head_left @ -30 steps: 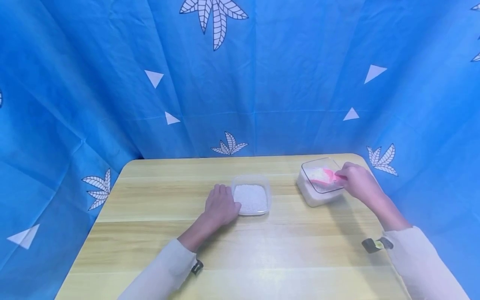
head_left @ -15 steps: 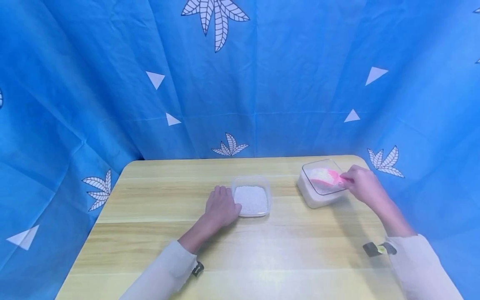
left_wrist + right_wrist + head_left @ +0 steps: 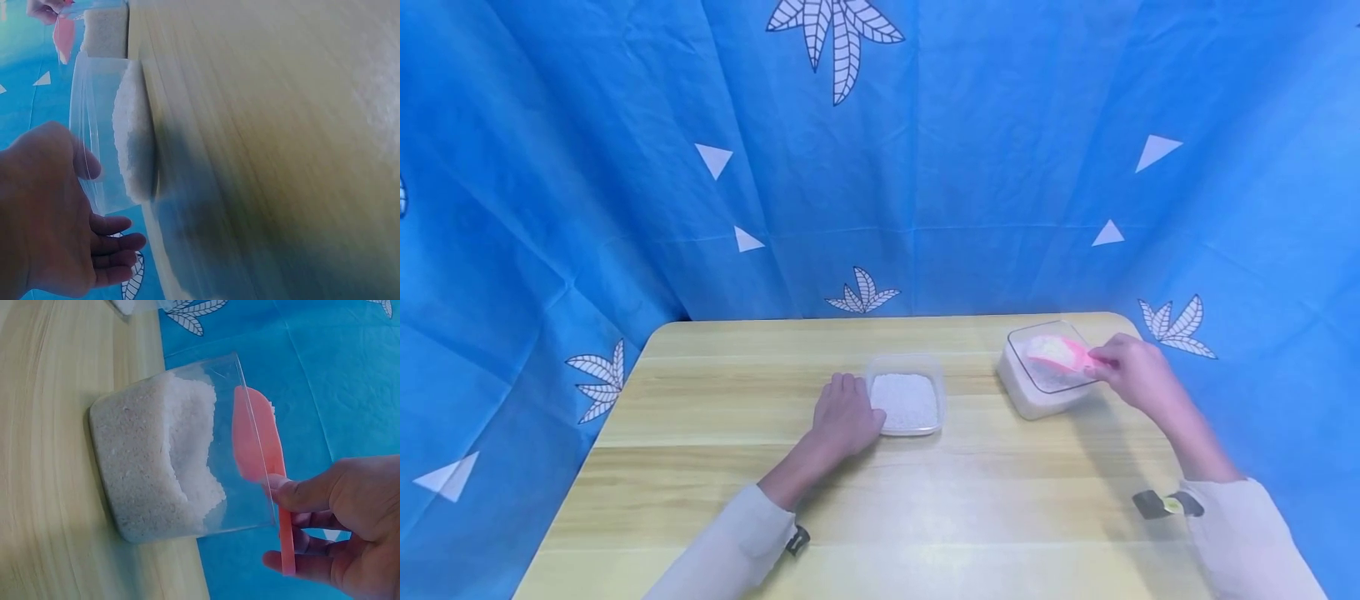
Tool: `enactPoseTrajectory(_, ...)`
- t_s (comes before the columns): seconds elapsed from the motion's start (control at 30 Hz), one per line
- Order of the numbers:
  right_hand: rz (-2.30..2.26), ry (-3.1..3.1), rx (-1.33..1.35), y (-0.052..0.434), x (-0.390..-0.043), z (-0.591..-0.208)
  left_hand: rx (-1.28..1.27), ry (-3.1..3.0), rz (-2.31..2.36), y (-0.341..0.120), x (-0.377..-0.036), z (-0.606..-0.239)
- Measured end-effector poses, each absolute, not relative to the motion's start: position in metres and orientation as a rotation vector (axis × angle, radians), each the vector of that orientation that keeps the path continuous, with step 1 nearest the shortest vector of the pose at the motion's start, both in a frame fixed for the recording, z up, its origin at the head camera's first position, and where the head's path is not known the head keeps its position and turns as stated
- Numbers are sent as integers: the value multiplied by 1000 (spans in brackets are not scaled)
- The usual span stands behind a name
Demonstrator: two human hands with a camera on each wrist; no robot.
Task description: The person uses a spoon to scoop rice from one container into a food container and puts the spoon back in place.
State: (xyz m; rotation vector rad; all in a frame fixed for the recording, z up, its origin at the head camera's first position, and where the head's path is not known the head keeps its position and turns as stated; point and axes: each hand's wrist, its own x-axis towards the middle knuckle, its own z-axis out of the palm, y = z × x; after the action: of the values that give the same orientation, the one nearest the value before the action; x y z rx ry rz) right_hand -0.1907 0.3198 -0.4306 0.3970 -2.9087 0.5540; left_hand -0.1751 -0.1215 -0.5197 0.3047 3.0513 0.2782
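My left hand [image 3: 844, 414] rests on the table against the left side of a small clear container [image 3: 904, 403] holding white grains [image 3: 134, 140]. Its thumb touches the container's wall [image 3: 94, 125], and its fingers [image 3: 115, 240] lie loosely beside it. My right hand [image 3: 1137, 372] pinches the handle of a pink scoop [image 3: 1062, 353]. The scoop's bowl [image 3: 253, 434] sits inside the open top of a second clear container [image 3: 1043, 375] near the table's far right corner. That container is nearly full of white grains [image 3: 164, 464], with a hollow dug into them.
The wooden table [image 3: 880, 500] ends just right of the second container. A blue cloth backdrop [image 3: 880, 167] with leaf prints hangs close behind and to both sides. Both forearms wear pale sleeves with wrist straps [image 3: 1168, 503].
My right hand and the pink scoop have shifted slightly to the right over the far container. The left hand and the middle container have stayed put.
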Motion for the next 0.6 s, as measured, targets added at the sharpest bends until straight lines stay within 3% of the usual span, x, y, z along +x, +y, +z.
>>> enactPoseTrajectory(0.6,569,-2889,413,316,-192,-415,324,3061,306,-123,-174,-518)
